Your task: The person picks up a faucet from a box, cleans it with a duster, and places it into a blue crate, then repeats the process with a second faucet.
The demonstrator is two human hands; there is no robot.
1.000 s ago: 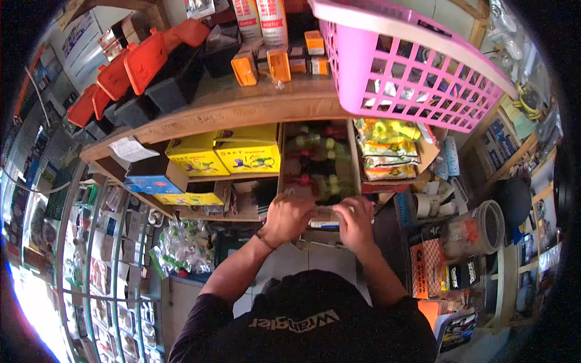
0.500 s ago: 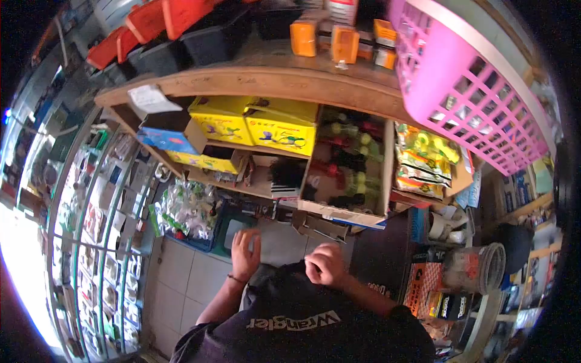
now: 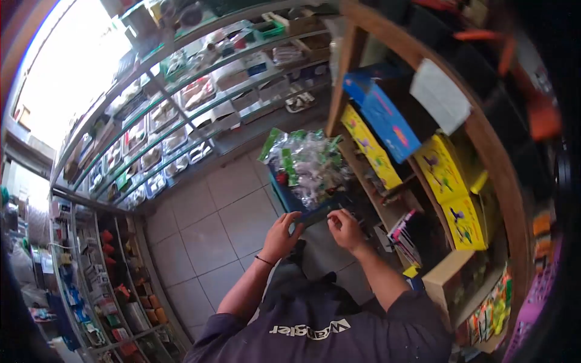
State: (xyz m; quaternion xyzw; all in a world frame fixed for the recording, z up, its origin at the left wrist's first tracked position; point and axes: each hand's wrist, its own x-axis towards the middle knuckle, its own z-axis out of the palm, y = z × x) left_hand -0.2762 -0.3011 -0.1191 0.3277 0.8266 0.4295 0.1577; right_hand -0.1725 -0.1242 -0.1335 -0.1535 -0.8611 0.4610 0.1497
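My left hand (image 3: pixel 282 237) is raised in front of my body, its fingers loosely bent and apart from the thumb, with nothing seen in it. To its right, my right hand (image 3: pixel 345 230) is curled with thumb and forefinger close together. Whatever it may hold is too small to make out. Just beyond both hands, a blue bin (image 3: pixel 295 198) stands on the floor. Clear plastic packets (image 3: pixel 313 162) with green labels are heaped in it. Neither hand visibly touches the packets.
On the right, a wooden shelf (image 3: pixel 493 142) carries yellow boxes (image 3: pixel 463 221) and a blue box (image 3: pixel 390 118). Glass-fronted racks (image 3: pixel 181 115) with small goods run along the far left. Another shelf unit (image 3: pixel 115 272) stands at the near left. Floor tiles (image 3: pixel 221 212) lie between.
My view has swung to the left, so the shelf now sits at the right and more floor and racks show. Both hands have moved in front of the bin, the right one still curled.
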